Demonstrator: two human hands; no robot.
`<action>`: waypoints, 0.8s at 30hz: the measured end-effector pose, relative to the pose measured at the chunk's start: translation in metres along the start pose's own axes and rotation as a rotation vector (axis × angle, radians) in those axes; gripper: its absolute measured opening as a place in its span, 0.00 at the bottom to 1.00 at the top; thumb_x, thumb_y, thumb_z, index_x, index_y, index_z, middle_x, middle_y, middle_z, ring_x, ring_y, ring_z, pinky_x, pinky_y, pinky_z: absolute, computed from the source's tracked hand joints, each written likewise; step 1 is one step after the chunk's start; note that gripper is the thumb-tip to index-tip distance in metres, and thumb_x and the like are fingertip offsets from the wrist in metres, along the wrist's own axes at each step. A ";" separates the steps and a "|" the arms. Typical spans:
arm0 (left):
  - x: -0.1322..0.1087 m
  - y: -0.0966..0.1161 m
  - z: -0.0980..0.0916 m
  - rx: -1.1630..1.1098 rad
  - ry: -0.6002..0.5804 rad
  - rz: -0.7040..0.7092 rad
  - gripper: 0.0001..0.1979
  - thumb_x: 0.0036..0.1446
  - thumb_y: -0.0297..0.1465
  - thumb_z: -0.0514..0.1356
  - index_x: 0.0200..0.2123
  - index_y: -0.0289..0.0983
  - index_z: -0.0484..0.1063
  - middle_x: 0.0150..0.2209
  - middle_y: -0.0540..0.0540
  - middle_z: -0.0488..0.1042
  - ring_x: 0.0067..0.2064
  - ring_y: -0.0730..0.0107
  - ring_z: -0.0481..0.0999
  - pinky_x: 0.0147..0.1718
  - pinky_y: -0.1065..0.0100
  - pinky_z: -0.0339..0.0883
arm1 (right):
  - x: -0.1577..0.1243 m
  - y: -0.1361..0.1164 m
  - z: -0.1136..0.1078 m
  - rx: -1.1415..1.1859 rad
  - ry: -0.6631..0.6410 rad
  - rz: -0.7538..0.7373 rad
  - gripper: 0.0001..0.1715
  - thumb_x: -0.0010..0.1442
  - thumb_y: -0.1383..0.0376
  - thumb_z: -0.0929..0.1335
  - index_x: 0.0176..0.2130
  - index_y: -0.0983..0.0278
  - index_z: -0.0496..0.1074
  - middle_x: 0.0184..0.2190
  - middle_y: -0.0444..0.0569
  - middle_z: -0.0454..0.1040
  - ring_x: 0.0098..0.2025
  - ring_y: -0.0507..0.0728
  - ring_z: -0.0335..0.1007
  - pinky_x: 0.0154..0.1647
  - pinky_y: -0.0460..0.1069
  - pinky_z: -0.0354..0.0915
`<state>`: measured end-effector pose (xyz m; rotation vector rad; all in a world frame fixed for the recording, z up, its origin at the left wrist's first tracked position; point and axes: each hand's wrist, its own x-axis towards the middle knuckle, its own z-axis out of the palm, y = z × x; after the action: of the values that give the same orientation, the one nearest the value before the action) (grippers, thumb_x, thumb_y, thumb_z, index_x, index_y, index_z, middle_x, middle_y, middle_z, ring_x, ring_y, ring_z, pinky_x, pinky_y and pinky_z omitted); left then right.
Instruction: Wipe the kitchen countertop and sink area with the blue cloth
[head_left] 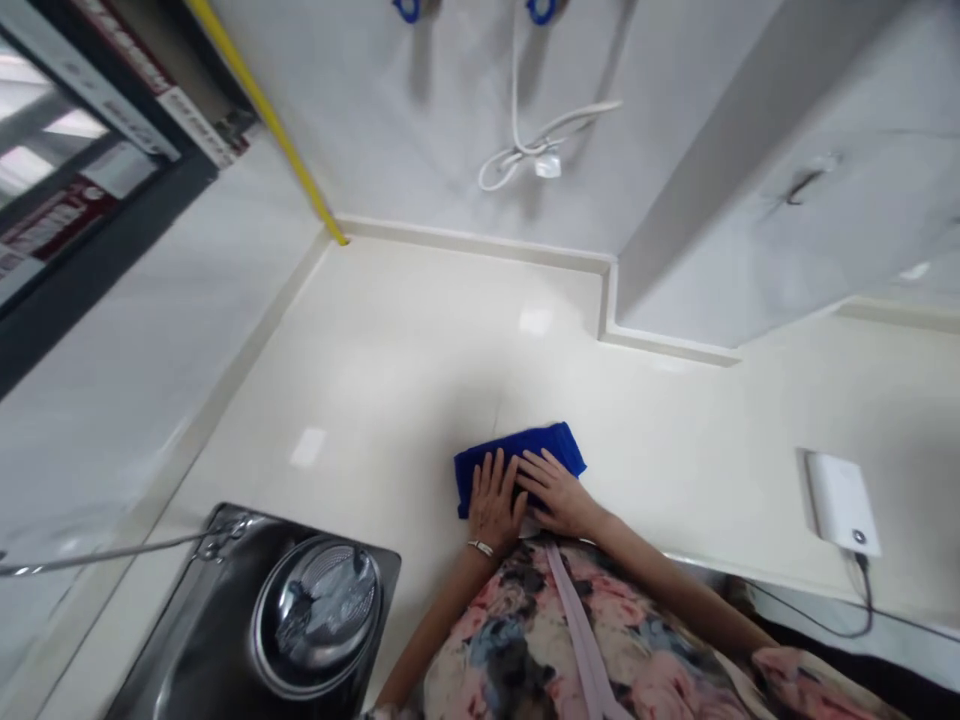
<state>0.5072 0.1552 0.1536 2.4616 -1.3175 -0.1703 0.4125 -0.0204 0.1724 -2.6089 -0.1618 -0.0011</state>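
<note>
A folded blue cloth [517, 441] lies on the pale countertop [405, 330], close to my body. Both my hands rest flat on it, side by side and touching. My left hand [495, 500], with a bracelet at the wrist, has its fingers stretched out over the left part of the cloth. Across the right part lies my right hand [562, 492], fingers extended and pointing to the left. Neither hand grips the cloth; the palms hide its near side.
At the lower left is a metal sink [187, 620] with a steel strainer bowl [330, 605] in it. A white power bank [841, 503] with a black cable lies at the right. A yellow pipe [277, 130] runs down the corner; a white cord [517, 155] hangs on the wall.
</note>
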 end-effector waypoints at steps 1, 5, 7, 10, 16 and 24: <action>0.007 -0.001 -0.003 -0.002 -0.021 0.006 0.30 0.70 0.36 0.51 0.73 0.34 0.58 0.75 0.35 0.55 0.77 0.48 0.50 0.72 0.42 0.51 | -0.009 0.003 -0.002 0.045 0.038 0.014 0.33 0.66 0.66 0.64 0.68 0.64 0.67 0.72 0.57 0.61 0.76 0.64 0.50 0.75 0.70 0.51; 0.050 -0.018 -0.022 -0.028 -0.157 0.170 0.32 0.69 0.37 0.53 0.73 0.33 0.57 0.75 0.37 0.55 0.77 0.50 0.49 0.73 0.44 0.47 | -0.047 0.014 -0.009 0.165 0.249 0.166 0.28 0.70 0.69 0.58 0.61 0.58 0.74 0.63 0.52 0.73 0.69 0.58 0.65 0.72 0.65 0.62; 0.078 -0.029 -0.033 -0.030 -0.234 0.255 0.33 0.68 0.37 0.54 0.74 0.35 0.56 0.75 0.39 0.54 0.77 0.52 0.49 0.74 0.45 0.44 | -0.071 0.020 -0.012 0.164 0.386 0.276 0.28 0.70 0.68 0.57 0.61 0.56 0.75 0.61 0.52 0.75 0.66 0.59 0.68 0.69 0.63 0.66; 0.108 -0.034 -0.041 -0.021 -0.331 0.313 0.33 0.69 0.37 0.53 0.74 0.36 0.55 0.76 0.42 0.53 0.77 0.55 0.50 0.75 0.47 0.43 | -0.112 0.031 -0.014 0.103 0.586 0.388 0.26 0.71 0.67 0.58 0.61 0.56 0.73 0.61 0.52 0.75 0.65 0.60 0.69 0.65 0.62 0.70; 0.103 0.019 -0.006 0.083 -0.166 0.072 0.40 0.69 0.44 0.52 0.72 0.18 0.54 0.76 0.25 0.46 0.77 0.34 0.38 0.74 0.37 0.41 | -0.191 0.045 0.002 -0.224 0.760 0.620 0.30 0.69 0.69 0.62 0.67 0.58 0.66 0.63 0.57 0.72 0.65 0.64 0.68 0.66 0.67 0.67; 0.133 0.066 0.024 0.142 -0.136 0.111 0.47 0.66 0.48 0.55 0.72 0.16 0.50 0.75 0.18 0.42 0.76 0.29 0.34 0.72 0.32 0.37 | -0.204 0.050 0.023 -0.355 0.779 0.754 0.35 0.67 0.71 0.62 0.70 0.59 0.60 0.65 0.56 0.70 0.67 0.63 0.67 0.65 0.64 0.67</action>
<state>0.5232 0.0060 0.1617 2.5231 -1.5701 -0.2276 0.2149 -0.0748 0.1208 -2.6202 1.1659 -0.8149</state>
